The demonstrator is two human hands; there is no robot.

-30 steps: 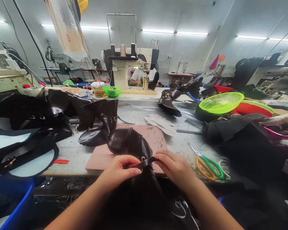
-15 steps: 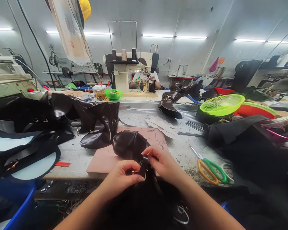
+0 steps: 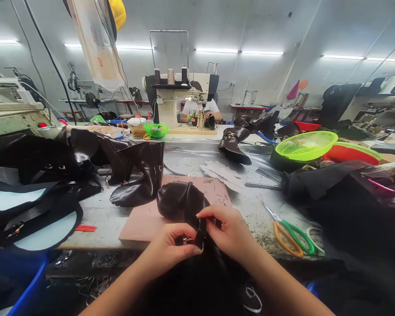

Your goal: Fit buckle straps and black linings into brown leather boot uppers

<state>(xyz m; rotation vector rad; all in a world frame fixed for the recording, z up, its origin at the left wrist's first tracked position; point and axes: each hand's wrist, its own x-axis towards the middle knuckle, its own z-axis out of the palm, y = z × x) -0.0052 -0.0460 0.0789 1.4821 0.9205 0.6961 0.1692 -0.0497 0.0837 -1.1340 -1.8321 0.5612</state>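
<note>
One pair of scissors (image 3: 278, 218) near right hand (image 3: 230, 231)

Scissors (image 3: 279, 219) with orange and green handles on the bench (image 3: 98, 215) to your right, a lime mesh basket (image 3: 307, 145) beyond them, a red strip (image 3: 85, 228) to your left, a blue bin (image 3: 34, 276) lower down, a green bowl (image 3: 156, 131) ahead of you near a sewing machine (image 3: 165, 107).
</note>
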